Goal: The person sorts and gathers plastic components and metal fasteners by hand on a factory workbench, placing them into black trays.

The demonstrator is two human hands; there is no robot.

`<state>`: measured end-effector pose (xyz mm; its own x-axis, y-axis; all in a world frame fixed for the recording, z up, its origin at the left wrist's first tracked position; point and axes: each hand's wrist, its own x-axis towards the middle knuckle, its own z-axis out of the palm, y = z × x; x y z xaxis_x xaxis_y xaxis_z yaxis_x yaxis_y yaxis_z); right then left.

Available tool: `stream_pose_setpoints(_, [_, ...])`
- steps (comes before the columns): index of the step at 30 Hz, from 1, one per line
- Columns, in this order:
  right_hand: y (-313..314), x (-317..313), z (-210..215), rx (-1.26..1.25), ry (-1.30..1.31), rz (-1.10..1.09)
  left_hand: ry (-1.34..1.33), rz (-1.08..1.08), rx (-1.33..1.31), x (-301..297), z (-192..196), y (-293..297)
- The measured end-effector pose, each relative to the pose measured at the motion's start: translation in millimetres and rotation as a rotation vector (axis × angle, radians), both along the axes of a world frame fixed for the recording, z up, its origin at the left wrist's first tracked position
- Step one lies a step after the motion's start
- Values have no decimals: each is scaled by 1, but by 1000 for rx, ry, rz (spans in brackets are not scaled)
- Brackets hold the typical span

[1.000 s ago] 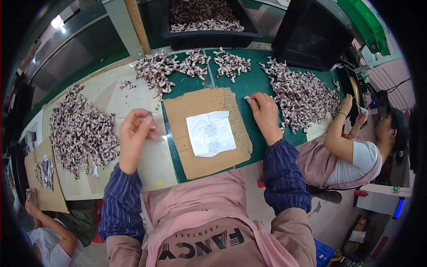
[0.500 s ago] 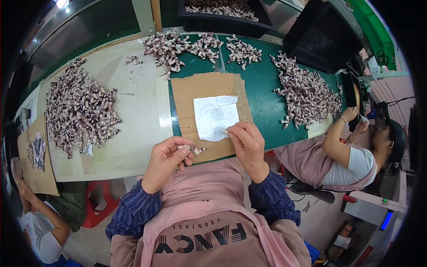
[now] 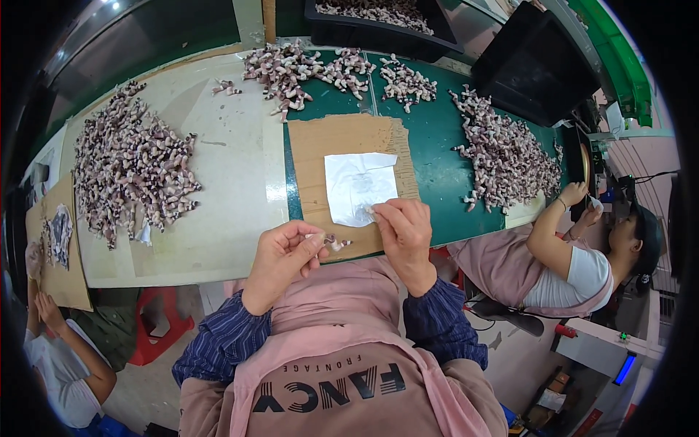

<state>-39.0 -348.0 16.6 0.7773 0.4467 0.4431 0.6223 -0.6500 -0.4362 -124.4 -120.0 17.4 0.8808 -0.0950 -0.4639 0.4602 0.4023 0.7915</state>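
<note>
Both my forearms come up from the near edge, elbows bent and spread wide, sleeves of dark striped cloth reaching to the wrists. My left hand (image 3: pixel 282 256) sits close in front of my chest, back of the hand turned up and to the left, fingers (image 3: pixel 312 240) curled with thumb and forefinger pinched together at the right side. My right hand (image 3: pixel 405 234) is just to the right of it and a little farther out — knuckles up, wrist slightly bent, its fingertips (image 3: pixel 373 210) drawn together and pointing far-left. The two hands are near each other but not touching — a small gap lies between them.
</note>
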Motion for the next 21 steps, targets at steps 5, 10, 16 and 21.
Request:
stream_pose_setpoints(5, [2, -10, 9, 312, 265, -86, -52, 39, 2, 6, 0, -5])
stream_pose_setpoints(10, [0, -9, 8, 128, 74, -47, -24, -10, 72, 8, 4, -8])
stream_pose_setpoints(16, [11, -23, 25, 480, 386, -44, -36, -1, 92, 13, 2, -10])
stream_pose_setpoints(21, [17, -32, 19, 447, 357, 20, -33, -12, 102, 13, 3, -13])
